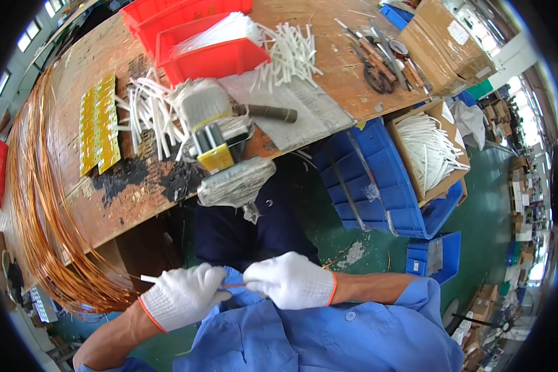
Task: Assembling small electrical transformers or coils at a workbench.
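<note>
Both my hands wear white knit gloves with orange cuffs and are held close to my body. My left hand [189, 294] is closed, and a short end of white tube [148, 279] sticks out past its far left side. My right hand [288, 280] is closed on a thin copper wire [233, 286], which spans the gap between the hands. Whether the wire runs inside the tube is hidden by the left glove. Ahead of my hands, at the table edge, stands a vise-like clamp [237, 183] wrapped in whitish material.
A coil of copper wire [37, 204] hangs over the left of the wooden table [136, 211]. On it lie yellow label sheets [98, 127], white tubes [291, 56], a red bin [214, 62] and hand tools [378, 59]. At right, a carton of tubes [428, 149] rests on a blue crate [366, 177].
</note>
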Available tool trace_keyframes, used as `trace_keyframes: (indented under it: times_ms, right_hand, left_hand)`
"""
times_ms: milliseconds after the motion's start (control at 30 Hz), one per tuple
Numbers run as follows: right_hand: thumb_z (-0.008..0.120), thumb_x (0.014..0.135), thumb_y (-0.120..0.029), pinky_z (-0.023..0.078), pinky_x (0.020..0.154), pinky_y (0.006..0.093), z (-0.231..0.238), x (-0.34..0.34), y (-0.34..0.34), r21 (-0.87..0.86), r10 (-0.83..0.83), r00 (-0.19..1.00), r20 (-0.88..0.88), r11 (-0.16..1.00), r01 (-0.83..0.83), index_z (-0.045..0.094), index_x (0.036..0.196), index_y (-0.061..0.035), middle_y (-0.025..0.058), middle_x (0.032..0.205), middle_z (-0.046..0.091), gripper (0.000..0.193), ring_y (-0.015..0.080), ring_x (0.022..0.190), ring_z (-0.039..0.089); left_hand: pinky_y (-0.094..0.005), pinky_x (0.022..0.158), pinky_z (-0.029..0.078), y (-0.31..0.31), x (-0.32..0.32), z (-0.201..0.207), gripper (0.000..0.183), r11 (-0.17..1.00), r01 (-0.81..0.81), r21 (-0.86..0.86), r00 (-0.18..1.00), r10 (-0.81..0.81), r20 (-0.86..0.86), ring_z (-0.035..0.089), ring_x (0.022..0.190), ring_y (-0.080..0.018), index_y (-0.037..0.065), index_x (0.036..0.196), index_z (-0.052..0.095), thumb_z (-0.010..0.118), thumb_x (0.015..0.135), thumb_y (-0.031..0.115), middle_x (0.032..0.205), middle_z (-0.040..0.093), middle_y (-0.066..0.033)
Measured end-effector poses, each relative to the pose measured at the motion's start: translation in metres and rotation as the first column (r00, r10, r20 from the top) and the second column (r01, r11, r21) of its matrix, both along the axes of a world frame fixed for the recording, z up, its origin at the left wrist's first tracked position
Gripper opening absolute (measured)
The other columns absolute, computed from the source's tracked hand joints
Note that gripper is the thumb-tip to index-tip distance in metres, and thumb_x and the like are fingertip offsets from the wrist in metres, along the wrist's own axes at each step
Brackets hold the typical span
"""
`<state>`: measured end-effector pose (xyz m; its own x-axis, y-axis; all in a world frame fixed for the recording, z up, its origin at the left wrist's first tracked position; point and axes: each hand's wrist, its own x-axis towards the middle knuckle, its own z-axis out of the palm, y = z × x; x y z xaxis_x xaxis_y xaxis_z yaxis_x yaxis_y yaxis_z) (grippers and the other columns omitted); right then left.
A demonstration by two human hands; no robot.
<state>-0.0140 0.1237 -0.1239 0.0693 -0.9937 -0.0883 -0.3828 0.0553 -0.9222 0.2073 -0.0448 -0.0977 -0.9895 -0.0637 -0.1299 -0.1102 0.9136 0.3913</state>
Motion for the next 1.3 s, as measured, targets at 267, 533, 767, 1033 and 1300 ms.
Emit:
trace_keyframes:
  times_ms: [267,533,767,1033,1300]
  right_hand:
    - [0.083,0.082,-0.004,0.054,0.059,0.0415,0.007,0.008,-0.008,-0.347,0.019,0.887,-0.461,0.916,-0.2,0.075,0.109,-0.0075,0.0072,0.078,0.065,0.029,0.028,0.067,0.069]
    - [0.077,0.086,-0.012,0.044,0.05,0.0342,-0.013,0.008,-0.011,-0.517,-0.03,0.81,-0.586,0.784,-0.345,0.073,0.112,-0.0051,0.0002,0.075,0.049,0.027,0.0145,0.062,0.059]
    - [0.077,0.082,-0.008,0.049,0.053,0.0359,-0.007,0.012,-0.007,-0.43,0.05,0.895,-0.443,0.865,-0.261,0.073,0.113,-0.0057,0.0015,0.075,0.055,0.031,0.0184,0.063,0.062]
    - [0.077,0.076,-0.001,0.054,0.057,0.0395,-0.009,0.012,-0.004,-0.436,-0.011,0.948,-0.319,0.89,-0.136,0.071,0.106,-0.0112,0.0043,0.077,0.062,0.032,0.0251,0.065,0.067]
    - [0.077,0.096,-0.006,0.057,0.061,0.0403,0.002,0.011,-0.01,0.067,0.046,0.987,0.155,0.996,-0.057,0.076,0.105,-0.0049,0.0146,0.084,0.074,0.01,0.0316,0.075,0.076]
  left_hand:
    - [-0.051,0.063,0.059,-0.013,0.014,0.011,0.021,0.939,-0.099,0.33,0.965,0.01,0.26,0.074,0.071,-0.0396,0.008,0.113,0.071,0.072,0.106,0.028,0.083,0.07,-0.0158]
    - [-0.0467,0.07,0.057,-0.013,0.014,0.013,0.024,0.659,-0.318,0.682,0.918,0.035,0.394,0.075,0.076,-0.0384,0.001,0.113,0.075,0.068,0.111,0.023,0.084,0.072,-0.0213]
    - [-0.0416,0.075,0.06,-0.006,0.004,0.013,0.023,0.605,-0.332,0.724,0.918,0.03,0.396,0.076,0.079,-0.033,0.001,0.117,0.076,0.07,0.109,0.022,0.087,0.076,-0.0182]
    - [-0.0423,0.076,0.06,-0.03,0.013,0.027,0.027,0.68,-0.401,0.614,0.842,0.011,0.539,0.076,0.08,-0.0343,0.001,0.119,0.075,0.073,0.108,0.026,0.091,0.077,-0.0165]
    - [-0.0386,0.05,0.053,0.006,0.018,0.016,0.026,0.999,0.011,-0.045,0.989,-0.004,0.146,0.071,0.059,-0.0239,0.012,0.099,0.072,0.077,0.1,0.037,0.074,0.064,-0.0038]
